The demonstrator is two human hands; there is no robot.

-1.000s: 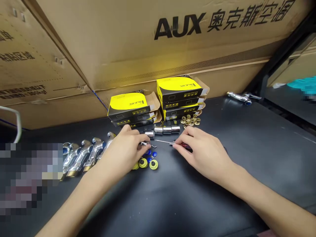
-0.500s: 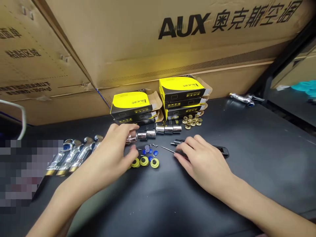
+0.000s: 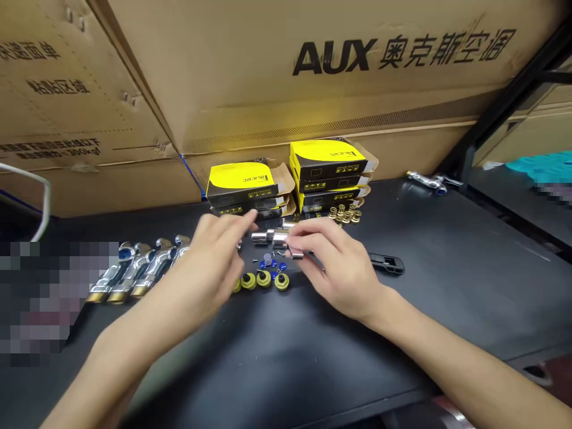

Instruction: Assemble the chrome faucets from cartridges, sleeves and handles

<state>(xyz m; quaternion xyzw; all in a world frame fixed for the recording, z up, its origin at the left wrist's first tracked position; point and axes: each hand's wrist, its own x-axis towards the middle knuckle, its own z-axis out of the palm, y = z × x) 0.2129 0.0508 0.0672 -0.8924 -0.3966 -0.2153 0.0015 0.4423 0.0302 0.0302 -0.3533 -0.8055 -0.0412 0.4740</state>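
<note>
My right hand [image 3: 337, 256] pinches a small chrome piece [image 3: 295, 254] between thumb and fingers, just in front of a row of chrome sleeves [image 3: 260, 238]. The fingers cover much of that piece. My left hand [image 3: 218, 250] is over the left end of the row, its index finger stretched out and its thumb apart, with a sliver of chrome near the fingers. Below the row lie blue discs [image 3: 283, 266], a clear plug [image 3: 267, 260] and small screws. Several yellow-green cartridges [image 3: 281, 282] with black stems line up nearest me.
Chrome faucet bodies [image 3: 147, 268] lie at left. Yellow-and-black faucet boxes [image 3: 241, 179] stand stacked at the back before large cartons [image 3: 250, 71]. Brass fittings [image 3: 346, 215] sit beside the right stack. A black tool handle [image 3: 386, 263] and a chrome faucet [image 3: 426, 182] lie farther right.
My right hand has moved left and up from beside the thin metal rod to the chrome sleeves and taken hold of a chrome piece. The rod is now out of sight. My left hand has shifted little.
</note>
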